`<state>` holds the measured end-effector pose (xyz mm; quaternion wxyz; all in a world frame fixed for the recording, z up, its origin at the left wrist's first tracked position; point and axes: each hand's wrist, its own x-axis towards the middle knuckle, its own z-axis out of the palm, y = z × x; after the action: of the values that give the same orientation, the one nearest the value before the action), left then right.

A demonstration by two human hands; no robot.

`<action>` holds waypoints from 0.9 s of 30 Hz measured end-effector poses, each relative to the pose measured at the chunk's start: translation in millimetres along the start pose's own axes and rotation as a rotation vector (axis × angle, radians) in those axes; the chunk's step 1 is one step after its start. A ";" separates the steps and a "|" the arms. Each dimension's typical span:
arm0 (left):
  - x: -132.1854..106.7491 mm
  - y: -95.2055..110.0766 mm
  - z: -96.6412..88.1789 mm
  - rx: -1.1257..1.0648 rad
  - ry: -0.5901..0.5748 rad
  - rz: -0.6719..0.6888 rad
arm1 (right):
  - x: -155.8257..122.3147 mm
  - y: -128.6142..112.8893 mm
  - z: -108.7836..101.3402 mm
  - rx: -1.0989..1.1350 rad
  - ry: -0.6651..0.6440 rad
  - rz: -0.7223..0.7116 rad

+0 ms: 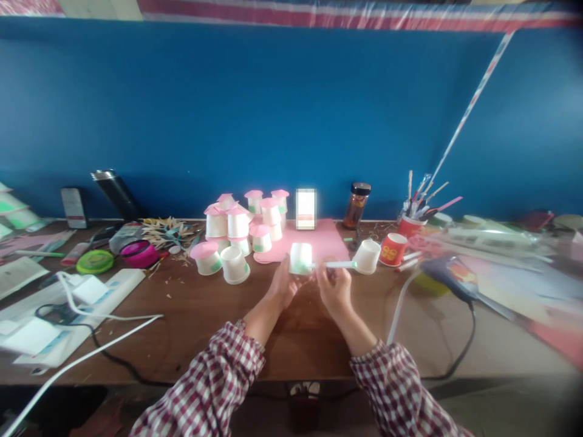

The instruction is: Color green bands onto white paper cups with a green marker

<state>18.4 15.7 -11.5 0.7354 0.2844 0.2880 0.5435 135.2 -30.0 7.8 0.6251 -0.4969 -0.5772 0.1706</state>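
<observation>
In the middle of the head view my left hand point(285, 284) grips a white paper cup point(300, 257) with a pale green patch low on its side. My right hand point(334, 286) is closed round a white marker pen point(339, 264) with a green end, its tip side against or close to the cup's green patch. Pink paper point(319, 238) lies on the table behind both hands. To the left stand several white cups with pink paper tops point(237, 222), and a plain upside-down cup point(235, 265). Another white cup point(367, 256) is right of the pen.
A red cup point(393, 249), a glue gun point(450, 276) with its cable, and a red pot of brushes point(412, 226) are on the right. A dark jar point(357, 205) stands at the back. On the left lie a power strip point(91, 303), a magenta tape roll point(139, 254) and wood scraps point(170, 233).
</observation>
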 end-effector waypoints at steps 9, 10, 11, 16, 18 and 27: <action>0.3 0.3 0.1 -0.009 0.019 -0.011 | 0.0 1.0 0.4 0.005 -0.006 0.010; 0.2 0.4 0.2 -0.008 0.016 -0.010 | 0.0 1.1 0.5 0.001 -0.004 0.008; 0.0 0.6 0.3 -0.004 0.006 -0.010 | 0.0 1.3 0.6 -0.004 0.001 0.006; -0.6 2.6 1.5 -0.028 0.020 -0.008 | -0.1 4.1 1.8 0.040 -0.036 0.023; -0.2 3.3 2.0 -0.047 0.046 -0.009 | 0.1 5.7 2.5 0.055 -0.048 0.027; 0.0 4.1 1.1 -0.080 0.073 -0.012 | 1.1 8.0 2.9 0.081 -0.042 0.057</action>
<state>16.6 16.6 -7.7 0.7383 0.2331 0.2945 0.5603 135.8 -24.3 1.4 0.6273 -0.4839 -0.5684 0.2220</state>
